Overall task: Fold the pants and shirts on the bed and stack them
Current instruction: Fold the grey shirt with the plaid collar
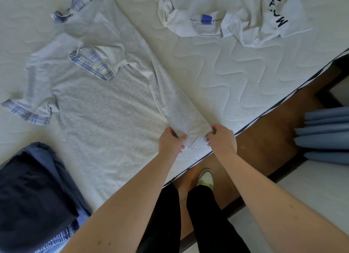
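Note:
A light grey shirt (105, 109) with plaid-trimmed sleeves and collar lies spread on the white quilted mattress (236, 79). One long side of it is folded over into a narrow strip running toward me. My left hand (171, 139) and my right hand (221, 137) each pinch a corner of that strip's hem near the bed's front edge. A crumpled white shirt (232, 16) with dark lettering and a blue tag lies at the far right. A stack of folded dark and blue garments (34, 192) sits at the near left.
The mattress edge (273, 109) runs diagonally on the right, with a brown wooden bed frame (279, 139) beyond it. Blue curtain folds (324, 133) hang at the far right. My legs and a shoe (205, 178) stand on the floor beside the bed.

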Available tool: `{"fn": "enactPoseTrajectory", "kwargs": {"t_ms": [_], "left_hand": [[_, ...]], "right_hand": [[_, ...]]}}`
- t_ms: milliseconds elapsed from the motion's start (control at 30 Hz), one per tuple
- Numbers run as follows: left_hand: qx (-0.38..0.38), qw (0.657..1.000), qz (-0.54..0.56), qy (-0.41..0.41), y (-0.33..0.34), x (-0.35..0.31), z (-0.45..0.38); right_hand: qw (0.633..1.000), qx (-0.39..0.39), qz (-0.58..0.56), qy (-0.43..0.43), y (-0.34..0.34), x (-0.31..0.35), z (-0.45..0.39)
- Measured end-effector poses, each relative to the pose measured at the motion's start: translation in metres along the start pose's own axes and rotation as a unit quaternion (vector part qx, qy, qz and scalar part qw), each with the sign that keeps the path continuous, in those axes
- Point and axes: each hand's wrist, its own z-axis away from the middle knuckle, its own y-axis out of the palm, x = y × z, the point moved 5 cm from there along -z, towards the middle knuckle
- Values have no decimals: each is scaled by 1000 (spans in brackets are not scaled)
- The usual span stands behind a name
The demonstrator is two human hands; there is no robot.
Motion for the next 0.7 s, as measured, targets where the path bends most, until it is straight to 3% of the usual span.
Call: {"fn": "enactPoseTrajectory", "kwargs": {"t_ms": [133, 333, 500, 600, 700], "left_hand": [[-7, 998, -60, 14, -12, -4, -4], [-53, 997, -39, 45, -56, -18, -30], [-127, 987, -37, 92, -100, -55, -72], [-138, 986, 5, 97, -117, -81, -101], [-125, 987, 75, 62, -127, -112, -136]], "right_hand": [[994, 2, 107, 10, -10, -8, 0], [996, -42, 78, -30, -11, 6, 13], [979, -96, 46, -176, 5, 61, 24], [961, -66, 112, -244, 37, 97, 27], [945, -41, 197, -256, 72, 117, 30]]}}
